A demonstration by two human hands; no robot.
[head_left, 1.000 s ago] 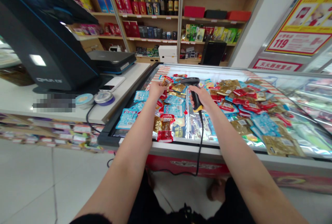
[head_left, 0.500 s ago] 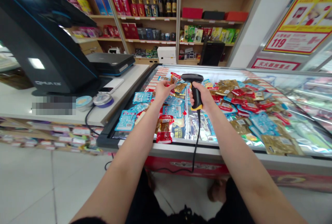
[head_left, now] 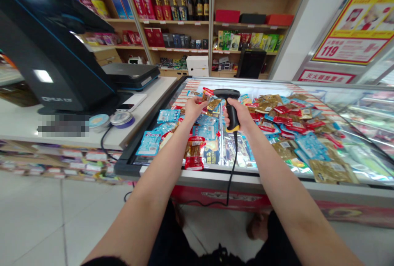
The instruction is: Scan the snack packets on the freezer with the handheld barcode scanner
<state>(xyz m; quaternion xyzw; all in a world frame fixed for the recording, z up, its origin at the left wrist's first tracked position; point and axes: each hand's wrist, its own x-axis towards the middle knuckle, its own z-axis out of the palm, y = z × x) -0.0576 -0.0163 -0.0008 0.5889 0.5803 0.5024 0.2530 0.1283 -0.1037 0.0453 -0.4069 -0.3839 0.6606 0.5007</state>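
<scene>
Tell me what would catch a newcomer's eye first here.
A glass-topped display freezer full of colourful foil snack packets fills the centre. Above it, the right hand grips a black barcode scanner. Behind, wooden shelves hold bottles and boxes, and a red-and-yellow poster stands out at upper right.

Wooden shelves [head_left: 181, 22] line the back wall (white floor tiles [head_left: 33, 216] underfoot).

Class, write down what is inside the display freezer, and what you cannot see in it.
Blue, red and gold snack packets fill the display freezer. Whatever lies beneath the top layer, or below the left hand and the right hand with its barcode scanner, is covered.
</scene>
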